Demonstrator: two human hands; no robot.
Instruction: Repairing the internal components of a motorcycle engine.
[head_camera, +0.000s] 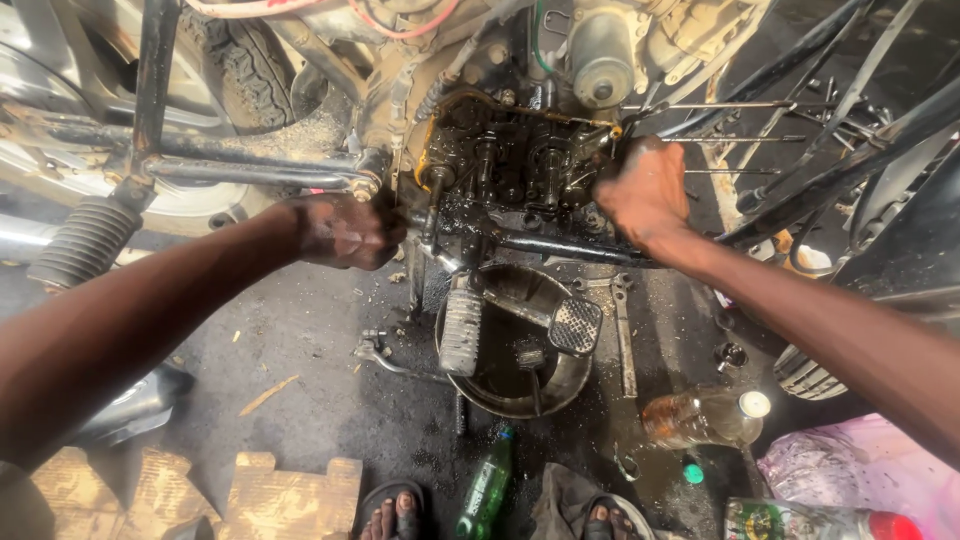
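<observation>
Left hand fingers curled shut around a greasy part at the left edge of the open engine; exact grip hidden. Right hand fisted against the engine's right side, whether holding anything, cannot tell. Engine sits in the motorcycle frame, gears exposed, oily. Directly below, a metal drain pan on the floor, footpeg over it. Wrench just beside the pan; green bottle and clear bottle nearer the feet.

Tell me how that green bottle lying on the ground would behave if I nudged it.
The green bottle lies on its side, so it would probably roll. It looks like thin plastic, likely light. The oily wet ground around it suggests it may be slippery.
</observation>
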